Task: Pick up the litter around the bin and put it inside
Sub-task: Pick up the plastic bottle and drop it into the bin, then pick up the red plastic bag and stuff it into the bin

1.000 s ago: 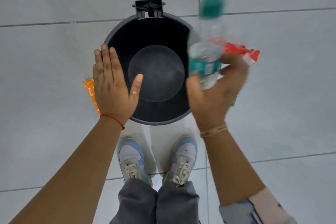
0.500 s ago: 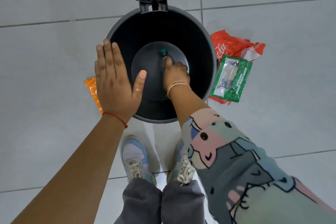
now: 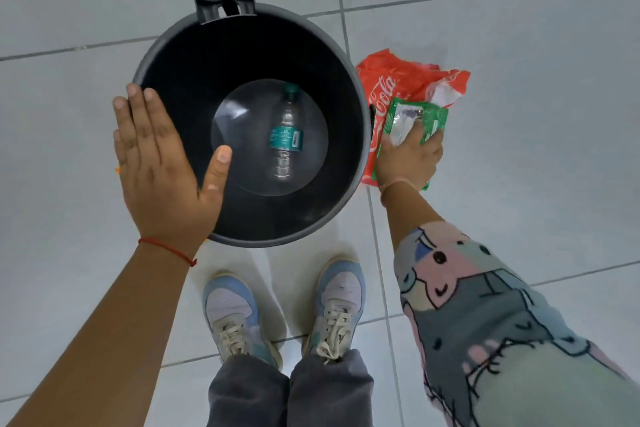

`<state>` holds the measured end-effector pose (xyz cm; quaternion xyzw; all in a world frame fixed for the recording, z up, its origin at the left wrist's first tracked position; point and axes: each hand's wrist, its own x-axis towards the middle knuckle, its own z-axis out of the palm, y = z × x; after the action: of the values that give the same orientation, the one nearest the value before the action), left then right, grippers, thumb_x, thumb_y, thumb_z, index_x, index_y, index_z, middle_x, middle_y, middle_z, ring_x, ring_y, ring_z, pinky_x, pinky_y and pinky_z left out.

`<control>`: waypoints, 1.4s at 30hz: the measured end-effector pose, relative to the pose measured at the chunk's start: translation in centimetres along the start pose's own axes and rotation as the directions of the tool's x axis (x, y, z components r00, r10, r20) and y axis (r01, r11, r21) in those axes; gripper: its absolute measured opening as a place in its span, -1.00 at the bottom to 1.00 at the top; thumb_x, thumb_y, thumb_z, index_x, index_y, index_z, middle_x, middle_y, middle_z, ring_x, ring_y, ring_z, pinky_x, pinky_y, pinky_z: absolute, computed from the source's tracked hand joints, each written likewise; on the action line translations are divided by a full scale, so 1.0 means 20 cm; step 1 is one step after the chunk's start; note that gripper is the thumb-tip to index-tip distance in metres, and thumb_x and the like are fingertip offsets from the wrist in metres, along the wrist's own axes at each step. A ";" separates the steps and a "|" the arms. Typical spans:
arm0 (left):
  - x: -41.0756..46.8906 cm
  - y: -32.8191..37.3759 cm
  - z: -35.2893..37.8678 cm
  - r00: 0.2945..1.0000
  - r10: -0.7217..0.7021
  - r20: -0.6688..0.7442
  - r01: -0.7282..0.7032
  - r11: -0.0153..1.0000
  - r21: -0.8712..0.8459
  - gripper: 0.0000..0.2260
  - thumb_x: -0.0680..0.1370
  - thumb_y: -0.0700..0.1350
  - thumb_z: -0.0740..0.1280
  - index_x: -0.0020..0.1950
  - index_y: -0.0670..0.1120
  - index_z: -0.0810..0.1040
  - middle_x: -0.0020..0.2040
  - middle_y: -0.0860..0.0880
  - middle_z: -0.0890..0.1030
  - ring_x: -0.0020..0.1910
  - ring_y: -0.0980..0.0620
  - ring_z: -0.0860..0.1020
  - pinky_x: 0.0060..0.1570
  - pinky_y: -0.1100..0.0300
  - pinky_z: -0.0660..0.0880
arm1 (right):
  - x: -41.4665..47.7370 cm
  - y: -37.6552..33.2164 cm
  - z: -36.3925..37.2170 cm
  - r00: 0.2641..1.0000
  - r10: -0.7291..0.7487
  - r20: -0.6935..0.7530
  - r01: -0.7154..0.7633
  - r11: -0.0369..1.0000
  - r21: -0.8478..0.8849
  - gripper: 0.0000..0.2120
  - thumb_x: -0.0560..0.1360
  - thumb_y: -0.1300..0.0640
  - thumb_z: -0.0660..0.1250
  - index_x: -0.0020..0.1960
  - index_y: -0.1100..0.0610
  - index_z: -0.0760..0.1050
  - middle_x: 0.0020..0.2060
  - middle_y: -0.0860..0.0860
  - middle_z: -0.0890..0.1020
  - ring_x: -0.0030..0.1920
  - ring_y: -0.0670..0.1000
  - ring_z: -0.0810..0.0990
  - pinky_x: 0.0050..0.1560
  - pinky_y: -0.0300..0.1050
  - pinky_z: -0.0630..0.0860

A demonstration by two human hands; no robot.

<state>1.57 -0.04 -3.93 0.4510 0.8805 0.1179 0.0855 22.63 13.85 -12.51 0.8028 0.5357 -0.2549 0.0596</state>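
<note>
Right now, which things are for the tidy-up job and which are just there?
For the job:
bin
bottle lying in the bin
green wrapper under the right hand
red wrapper on the floor beside the bin
left hand flat, over the bin's rim

Just there:
shoes
floor tiles

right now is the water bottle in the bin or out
In: the water bottle lies on its side on the bin floor.
</note>
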 end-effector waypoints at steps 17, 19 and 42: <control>-0.01 0.02 0.01 0.999 -0.012 -0.035 0.012 1.000 -0.002 -0.28 0.54 0.27 -0.12 0.46 -0.29 0.04 0.48 -0.30 0.12 0.47 -0.24 0.04 0.43 -0.07 0.01 | -0.01 0.13 0.17 0.961 -0.151 0.232 0.235 0.885 -0.401 -0.72 0.57 0.34 0.14 0.23 0.25 0.48 0.47 0.33 0.10 0.36 0.34 0.31 0.36 0.16 0.34; -0.01 0.03 0.01 0.999 -0.016 -0.033 0.016 1.000 -0.002 -0.28 0.54 0.27 -0.11 0.46 -0.29 0.05 0.48 -0.29 0.12 0.47 -0.24 0.04 0.43 -0.07 0.02 | -0.02 0.13 0.14 0.970 -0.183 0.158 0.226 0.921 -0.317 -0.77 0.58 0.29 0.17 0.17 0.17 0.52 0.51 0.25 0.04 0.44 0.33 0.15 0.41 0.20 0.25; 0.00 0.05 0.01 0.995 -0.081 0.052 0.080 0.997 0.016 -0.27 0.54 0.28 -0.20 0.47 -0.26 0.01 0.50 -0.25 0.09 0.48 -0.22 0.00 0.44 -0.04 -0.06 | -0.04 -0.35 -0.27 0.991 -0.035 -0.128 0.118 0.673 0.730 -0.80 0.59 0.03 0.20 -0.20 0.01 0.46 -0.22 -0.07 0.56 -0.09 0.00 0.53 0.08 0.07 0.58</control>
<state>2.47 0.57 -3.85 0.4186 0.8963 0.0964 0.1103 17.97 18.09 -6.15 0.7477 0.4236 -0.4091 -0.3067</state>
